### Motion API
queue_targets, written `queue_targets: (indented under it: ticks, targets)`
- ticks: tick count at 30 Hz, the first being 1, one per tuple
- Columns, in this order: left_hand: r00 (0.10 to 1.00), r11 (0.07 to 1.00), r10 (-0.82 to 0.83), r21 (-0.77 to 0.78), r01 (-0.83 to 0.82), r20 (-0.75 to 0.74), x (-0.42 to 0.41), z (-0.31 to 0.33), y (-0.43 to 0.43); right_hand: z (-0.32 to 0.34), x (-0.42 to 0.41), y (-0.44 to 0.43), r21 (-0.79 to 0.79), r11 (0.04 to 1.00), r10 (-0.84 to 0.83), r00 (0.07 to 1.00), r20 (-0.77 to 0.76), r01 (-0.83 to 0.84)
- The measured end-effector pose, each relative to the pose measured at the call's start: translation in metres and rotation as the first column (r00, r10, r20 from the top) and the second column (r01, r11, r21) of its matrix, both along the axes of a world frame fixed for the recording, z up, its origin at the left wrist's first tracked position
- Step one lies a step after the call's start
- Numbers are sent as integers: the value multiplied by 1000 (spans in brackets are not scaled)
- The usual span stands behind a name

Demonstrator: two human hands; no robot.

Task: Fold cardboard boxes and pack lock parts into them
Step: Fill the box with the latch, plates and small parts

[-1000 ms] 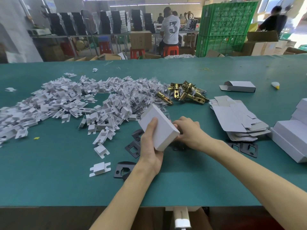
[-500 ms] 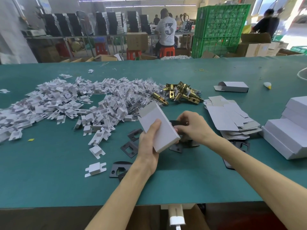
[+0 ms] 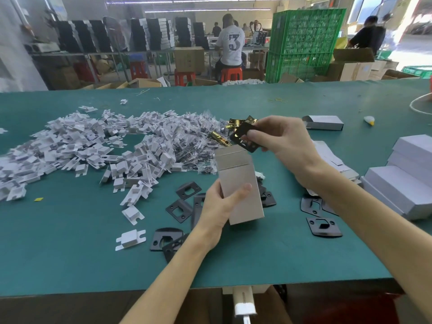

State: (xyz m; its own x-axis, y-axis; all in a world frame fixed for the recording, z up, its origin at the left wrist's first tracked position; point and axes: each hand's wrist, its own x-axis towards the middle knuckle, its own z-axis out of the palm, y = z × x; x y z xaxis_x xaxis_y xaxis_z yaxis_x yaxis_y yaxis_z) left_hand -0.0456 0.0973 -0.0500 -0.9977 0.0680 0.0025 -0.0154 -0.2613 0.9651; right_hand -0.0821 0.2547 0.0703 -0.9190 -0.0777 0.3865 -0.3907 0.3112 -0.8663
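The desk (image 3: 70, 253) is flat teal green. At ten o'clock sprawls a heap of white inserts (image 3: 93, 146). The box (image 3: 238, 190) at centre is pale greyish white, the plates (image 3: 180, 210) at six o'clock matte black, the latches (image 3: 221, 138) brassy gold. At one o'clock stand green lattice crates (image 3: 304, 43); at twelve, red stools (image 3: 231, 74) and a white shirt (image 3: 230, 45) printed with a dark 3.

Ceiling strip lights (image 3: 210, 10) shine over green crates (image 3: 304, 43), red stools (image 3: 231, 74) and shelving (image 3: 105, 53).

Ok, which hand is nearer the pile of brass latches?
Right. The right hand, pinching black plates, hovers just beside the brass latches; the left hand holds the open box nearer the person, well short of them.
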Motion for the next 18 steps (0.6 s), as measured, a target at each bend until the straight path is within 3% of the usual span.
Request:
queue_targets:
  ticks: [3,8,13,18]
  targets:
    - [999,1000,-26,-16,25,-21,1,1,1,9,6,-11,229,973,-3,995,-100,26]
    - [999,999,-25,-38,24,-33,2,0,1,9,12,-21,567,824,107,974,-200,26]
    - [999,999,-24,-35,23,-29,2,0,2,7,12,-20,698,716,135,978,-158,13]
    - [998,998,-51,-38,49,-44,2,1,2,5,10,-16,722,686,135,991,-12,-85]
